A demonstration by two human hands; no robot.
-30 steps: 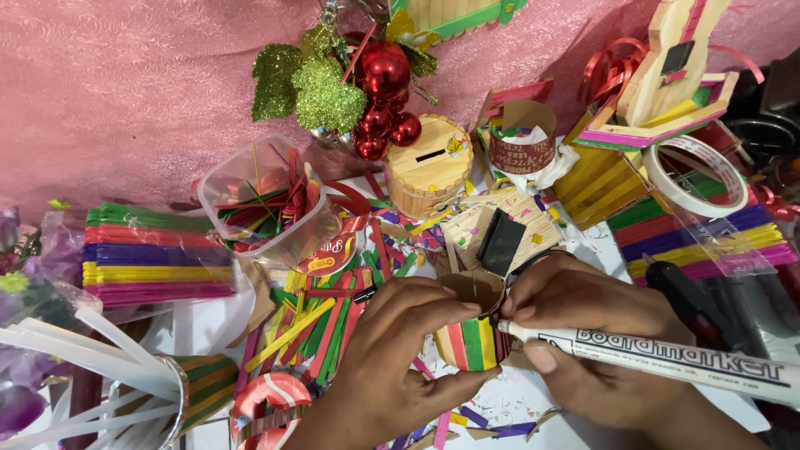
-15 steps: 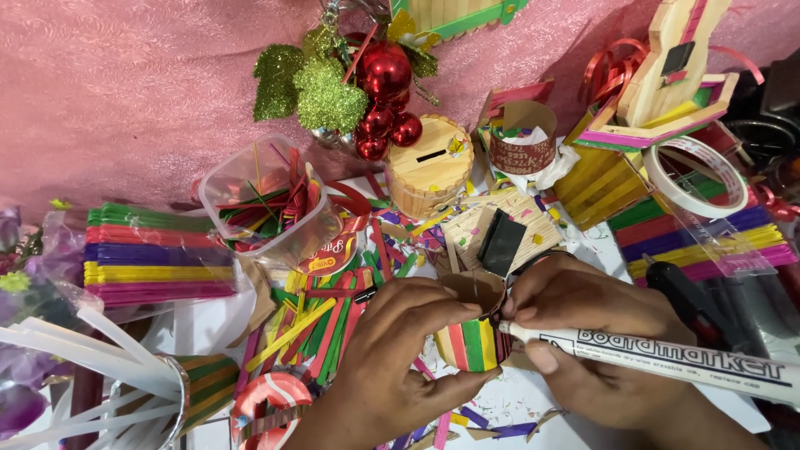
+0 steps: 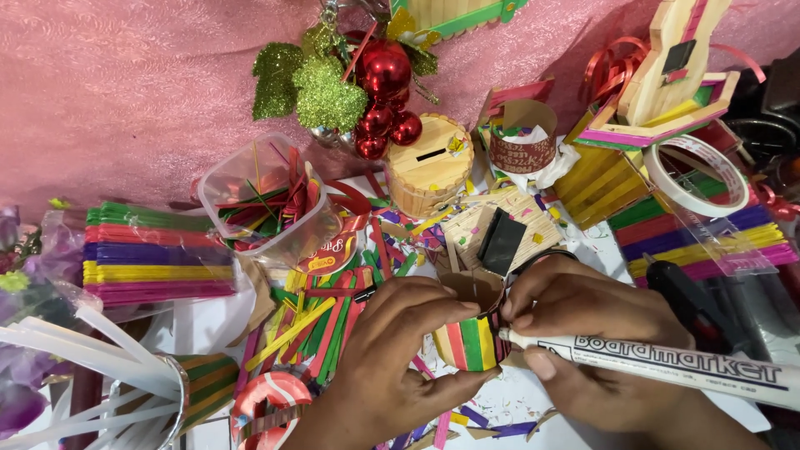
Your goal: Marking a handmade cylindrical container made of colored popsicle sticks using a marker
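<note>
- left hand wraps around the little stick cup, low in the middle of the messy table
- right hand pinches the cup's rim, with a white marker tucked in its grip
- loose coloured sticks just left of it

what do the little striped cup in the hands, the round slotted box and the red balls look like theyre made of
Striped cup: seemingly a cardboard tube, brown and matte inside, clad in painted flat wooden sticks. The left hand cradles it; the right hand touches its rim and holds a marker.
Slotted box: bare pale wood sticks, visible grain lines.
Red balls: glossy, mirror-like highlights; probably plastic or glass.
</note>
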